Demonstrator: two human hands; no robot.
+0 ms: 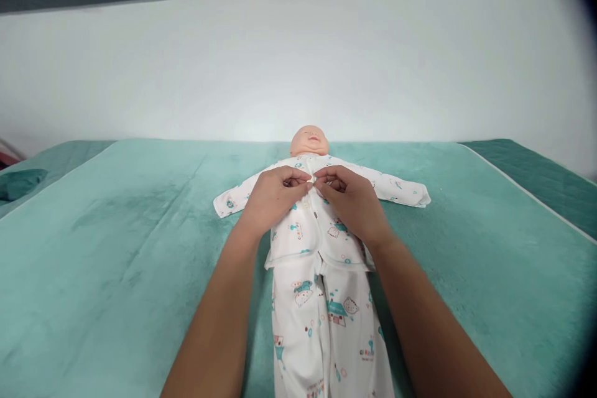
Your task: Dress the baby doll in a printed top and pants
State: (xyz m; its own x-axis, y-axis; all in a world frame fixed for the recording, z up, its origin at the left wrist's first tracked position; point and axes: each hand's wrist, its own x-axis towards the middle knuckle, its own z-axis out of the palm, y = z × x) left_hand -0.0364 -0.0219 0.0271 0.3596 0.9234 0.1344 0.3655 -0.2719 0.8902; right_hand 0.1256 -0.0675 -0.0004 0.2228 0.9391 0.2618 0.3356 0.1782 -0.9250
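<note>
A baby doll (310,140) lies on its back, head toward the wall, dressed in a white printed jacket (298,230) and matching trousers (303,323). Both of the jacket's sleeves stretch out to the sides. At the chest, my left hand (276,193) pinches one front edge of the jacket between thumb and fingers. Opposite it, my right hand (349,196) pinches the other edge, the fingertips of both hands almost meeting. Whatever small fastening sits between the fingertips is hidden. Below the hands, the front edges lie close together down to the hem.
A teal plush cover (116,249) spreads under the doll, with darker quilted fabric (527,180) beyond its pale edging on the right. A white wall (298,62) stands behind the bed. Dark green cloth (21,185) lies at the far left.
</note>
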